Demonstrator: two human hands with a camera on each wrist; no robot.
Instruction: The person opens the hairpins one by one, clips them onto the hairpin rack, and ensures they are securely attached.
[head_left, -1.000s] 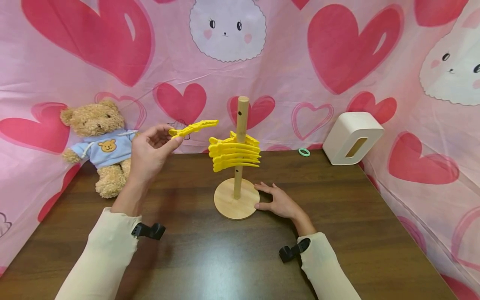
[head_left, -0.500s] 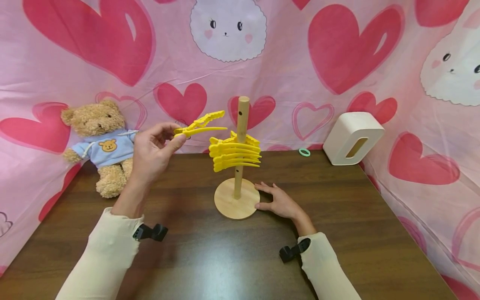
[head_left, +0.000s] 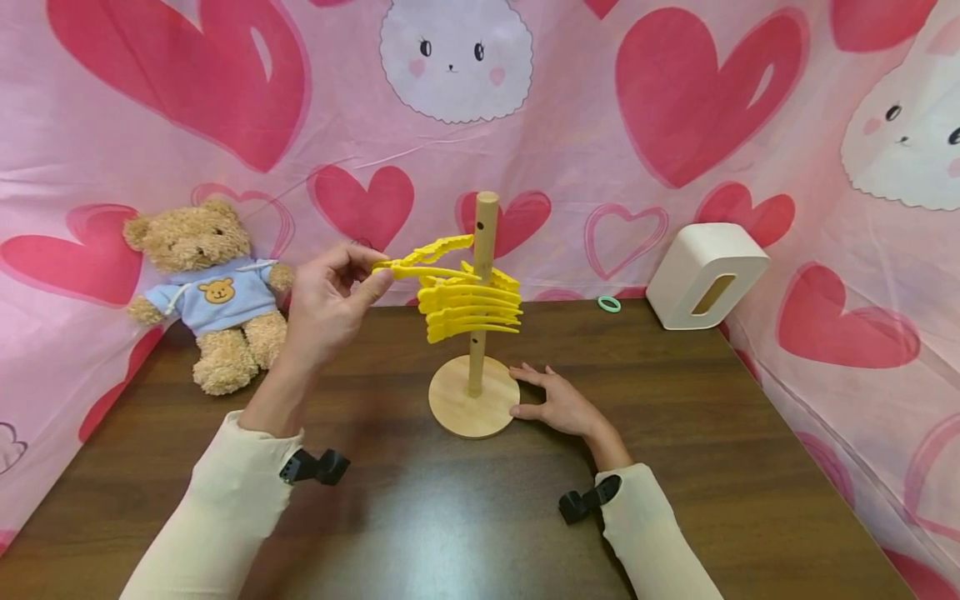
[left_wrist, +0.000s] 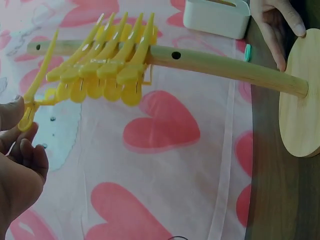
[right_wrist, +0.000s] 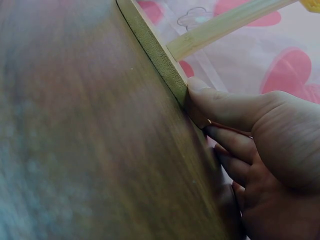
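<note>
Between thumb and fingers, my left hand [head_left: 326,300] pinches the handle end of a yellow alligator hair clip [head_left: 423,271], its two jaws spread apart. The tips of the clip reach the upper part of an upright wooden pole [head_left: 487,218]; one jaw crosses in front of it. Several more yellow hair clips [left_wrist: 122,75] are clamped on the pole in a row, just below the held one. My right hand [head_left: 558,402] lies at the rim of the round wooden base [head_left: 457,408], thumb and fingers spread and touching its edge [right_wrist: 167,65].
A teddy bear [head_left: 225,292] in a blue hoodie sits at the back left of the dark wooden table [head_left: 450,508]. At the back right are a small mint ring [head_left: 609,304] and a white tissue box [head_left: 705,275]. Pink heart-patterned cloth [head_left: 562,150] hangs behind.
The hair clip in my left hand went from closed to spread jaws and moved right, up to the pole. My right hand stayed at the base.
</note>
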